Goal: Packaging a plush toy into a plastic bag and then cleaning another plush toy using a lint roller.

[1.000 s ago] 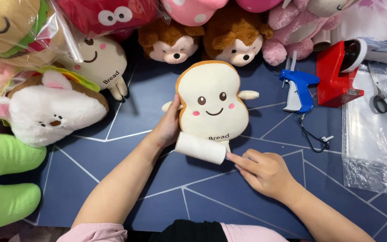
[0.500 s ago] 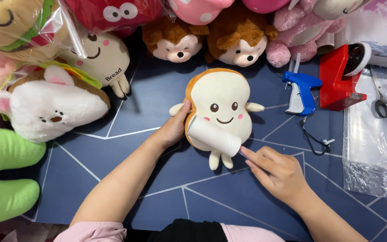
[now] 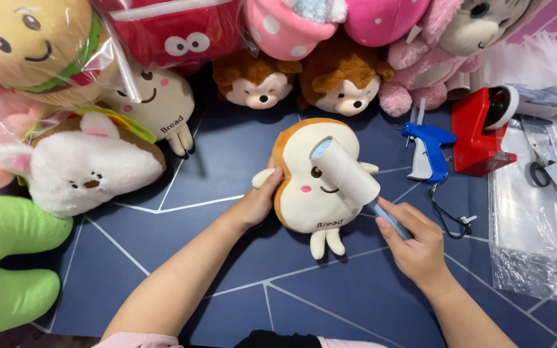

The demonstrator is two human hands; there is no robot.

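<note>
I have the bread-shaped plush toy (image 3: 311, 187) lying face up on the dark blue table (image 3: 162, 258), my left hand (image 3: 257, 201) cupping its left edge, fingers together against the crust. My right hand (image 3: 417, 241) has its fingers clamped on the handle of a white lint roller (image 3: 345, 169), whose roll rests across the toy's face. Just right lie a blue tagging gun (image 3: 428, 149) and a red tape dispenser (image 3: 481, 132). Two brown monkey plushes (image 3: 304, 84) crowd the far edge; clear plastic bags (image 3: 523, 232) lie further right.
</note>
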